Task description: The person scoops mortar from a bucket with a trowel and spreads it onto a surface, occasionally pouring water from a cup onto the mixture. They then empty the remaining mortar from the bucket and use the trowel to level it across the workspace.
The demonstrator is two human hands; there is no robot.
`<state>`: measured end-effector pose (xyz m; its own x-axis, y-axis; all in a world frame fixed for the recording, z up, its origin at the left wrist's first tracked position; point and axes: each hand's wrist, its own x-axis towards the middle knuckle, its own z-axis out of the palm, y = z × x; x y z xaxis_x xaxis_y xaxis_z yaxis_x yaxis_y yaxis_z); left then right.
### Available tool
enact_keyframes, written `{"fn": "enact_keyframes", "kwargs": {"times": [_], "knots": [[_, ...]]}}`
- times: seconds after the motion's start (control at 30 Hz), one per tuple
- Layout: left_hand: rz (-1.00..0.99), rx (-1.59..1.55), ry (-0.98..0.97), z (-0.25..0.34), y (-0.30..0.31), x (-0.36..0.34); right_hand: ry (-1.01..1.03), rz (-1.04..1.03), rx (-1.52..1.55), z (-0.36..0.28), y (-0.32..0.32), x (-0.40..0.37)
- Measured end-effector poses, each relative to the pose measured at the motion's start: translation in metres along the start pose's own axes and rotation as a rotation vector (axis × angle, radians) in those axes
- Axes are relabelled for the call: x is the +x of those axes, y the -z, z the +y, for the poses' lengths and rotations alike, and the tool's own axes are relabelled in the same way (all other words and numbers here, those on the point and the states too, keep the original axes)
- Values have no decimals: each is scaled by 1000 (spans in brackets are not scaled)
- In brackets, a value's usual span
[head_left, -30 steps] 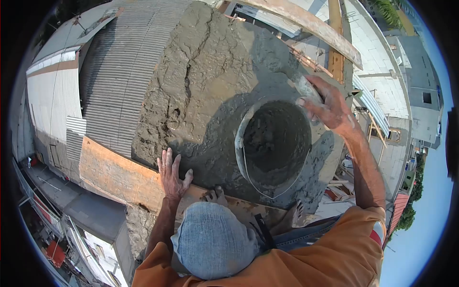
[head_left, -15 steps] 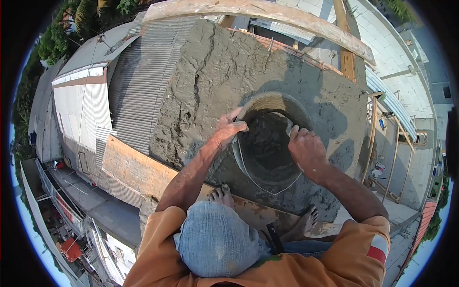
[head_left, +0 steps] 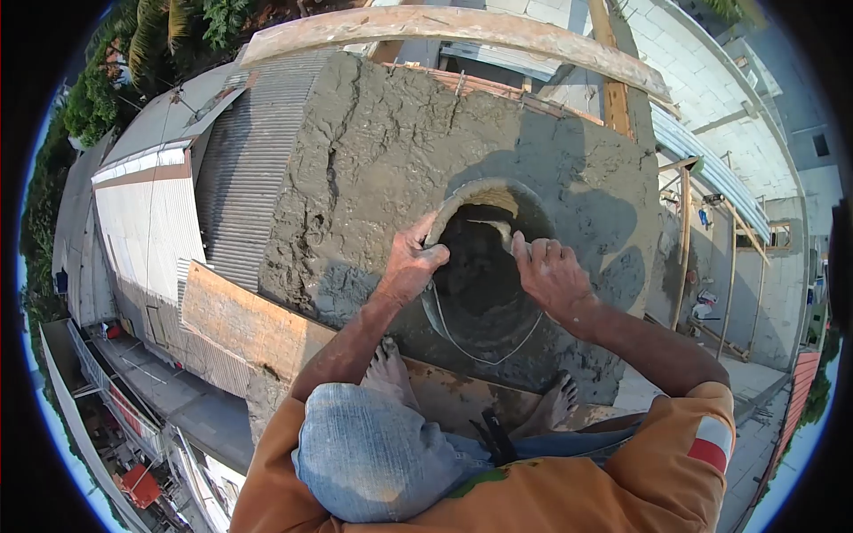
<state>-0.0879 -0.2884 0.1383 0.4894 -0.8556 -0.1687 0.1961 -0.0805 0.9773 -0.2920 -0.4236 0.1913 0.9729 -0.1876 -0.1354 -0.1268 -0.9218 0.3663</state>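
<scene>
**Two bare hands meet at the mouth of a mortar bucket**

Closest to you, the shoulders of your orange shirt point(head_left: 604, 497) frame two bare feet point(head_left: 388, 371), one at 11 o'clock and one at 1, muddied at the toes. A red-and-white patch point(head_left: 711, 444) marks your right sleeve; no brand, label or lettering can be read.

At 12 o'clock, just past your feet, the bucket point(head_left: 455, 201) rests in wet grey mortar point(head_left: 400, 124), its dark mouth turned up toward you. Your left hand point(head_left: 410, 266) clasps the rim at its 10 o'clock, fingers pressed together over the edge, thumb toward the opening. Your right hand point(head_left: 553, 277), at the bucket's 3 o'clock, has its fingers bent close together, pinching a pale-edged piece point(head_left: 499, 228) that reaches inside; its full shape cannot be told. The wire handle point(head_left: 493, 363) hangs slack on your side.

The bucket looks heavy if well loaded, its wall fairly stiff, its smeared rim likely slippery; opposite sides of the rim appear the surest hold, while the thin wire would probably bite. The mortar looks soft and sticky.

Beyond, a corrugated roof point(head_left: 258, 142) slopes at 10 o'clock, a rough beam point(head_left: 453, 22) crosses at 12, and a pale block wall point(head_left: 693, 62) stands at 1.
</scene>
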Motion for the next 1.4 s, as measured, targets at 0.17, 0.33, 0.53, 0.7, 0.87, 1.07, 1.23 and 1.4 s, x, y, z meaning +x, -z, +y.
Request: {"fn": "enact_keyframes", "kwargs": {"times": [0.17,0.33,0.53,0.7,0.87,1.07,1.23,1.4], "knots": [[20,62,110,4,-3,-3,210,-43,56,-18,-19,-52],[34,73,71,7,-23,-13,44,64,74,14,-22,-33],[64,150,43,7,-30,-12,159,30,98,-9,-38,-80],[44,157,1,11,-49,-20,47,71,83,21,-30,-63],[39,303,-58,11,-56,-21,-26,-38,-117,-8,-41,-73],[79,444,-116,1,-61,-23,13,1,25,11,-38,-94],[74,353,-106,0,-71,-25,-104,79,-71,11,-46,-66],[41,346,-76,4,-67,-26,101,-83,-15,-8,-36,-110]]}}
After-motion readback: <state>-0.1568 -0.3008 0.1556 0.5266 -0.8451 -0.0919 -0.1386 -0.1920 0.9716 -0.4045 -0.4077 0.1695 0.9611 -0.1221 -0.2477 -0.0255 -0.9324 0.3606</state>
